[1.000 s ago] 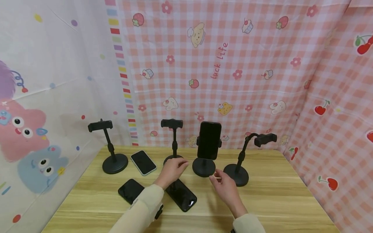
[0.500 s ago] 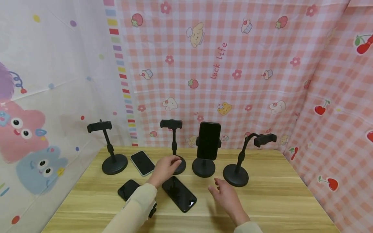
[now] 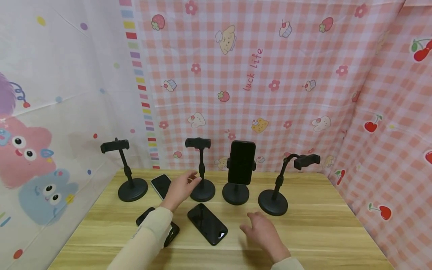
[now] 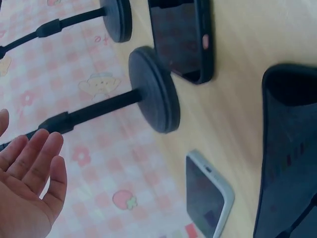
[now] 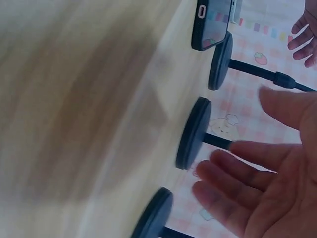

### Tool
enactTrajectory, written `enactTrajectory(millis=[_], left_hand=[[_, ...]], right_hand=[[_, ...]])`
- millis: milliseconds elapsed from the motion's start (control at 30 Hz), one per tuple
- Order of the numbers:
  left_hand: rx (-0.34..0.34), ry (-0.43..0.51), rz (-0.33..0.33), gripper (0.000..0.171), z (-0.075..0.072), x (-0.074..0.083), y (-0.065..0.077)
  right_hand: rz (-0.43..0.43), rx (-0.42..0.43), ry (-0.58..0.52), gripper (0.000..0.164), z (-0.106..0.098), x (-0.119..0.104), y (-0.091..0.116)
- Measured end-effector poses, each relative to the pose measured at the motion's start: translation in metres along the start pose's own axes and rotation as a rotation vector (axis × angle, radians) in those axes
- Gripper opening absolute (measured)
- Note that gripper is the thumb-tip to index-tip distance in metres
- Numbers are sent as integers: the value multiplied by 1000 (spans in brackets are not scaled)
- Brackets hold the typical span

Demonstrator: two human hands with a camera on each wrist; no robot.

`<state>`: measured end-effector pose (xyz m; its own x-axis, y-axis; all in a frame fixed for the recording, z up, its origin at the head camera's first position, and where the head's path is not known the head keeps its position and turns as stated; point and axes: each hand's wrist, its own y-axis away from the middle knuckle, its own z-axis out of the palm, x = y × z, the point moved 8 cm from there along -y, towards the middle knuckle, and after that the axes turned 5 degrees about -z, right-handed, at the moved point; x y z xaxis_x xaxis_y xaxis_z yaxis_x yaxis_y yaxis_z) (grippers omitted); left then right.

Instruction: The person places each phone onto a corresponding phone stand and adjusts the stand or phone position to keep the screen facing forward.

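A pink checked cloth backs the wooden table. I see one phone upright in a stand, three phones lying flat. The left hand hovers near another stand, the right hand over the table, both relaxed and empty.

glossy glass-like phone, matt black plastic-looking stands, smooth wood-grain tabletop, creased cloth backdrop

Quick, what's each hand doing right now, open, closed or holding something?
Left hand: open, holding nothing.
Right hand: open, holding nothing.
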<state>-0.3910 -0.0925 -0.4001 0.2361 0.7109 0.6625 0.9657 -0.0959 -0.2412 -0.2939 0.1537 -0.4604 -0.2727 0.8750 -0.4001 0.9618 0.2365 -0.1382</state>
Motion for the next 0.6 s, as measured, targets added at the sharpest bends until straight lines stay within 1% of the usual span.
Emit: enactTrajectory(millis=[67, 167, 300, 433, 600], left_hand=[[10, 1, 3, 44, -6, 1, -3], [21, -8, 3, 45, -15, 1, -6], [42, -21, 14, 48, -26, 4, -11], [76, -6, 22, 53, -41, 12, -17], [126, 26, 24, 64, -59, 24, -23]], right_hand=[[-2, -43, 53, 49, 2, -2, 1], [8, -131, 117, 48, 5, -4, 2], [40, -221, 146, 42, 7, -7, 5], [50, -251, 158, 35, 7, -10, 7], [58, -271, 157, 35, 6, -12, 8]])
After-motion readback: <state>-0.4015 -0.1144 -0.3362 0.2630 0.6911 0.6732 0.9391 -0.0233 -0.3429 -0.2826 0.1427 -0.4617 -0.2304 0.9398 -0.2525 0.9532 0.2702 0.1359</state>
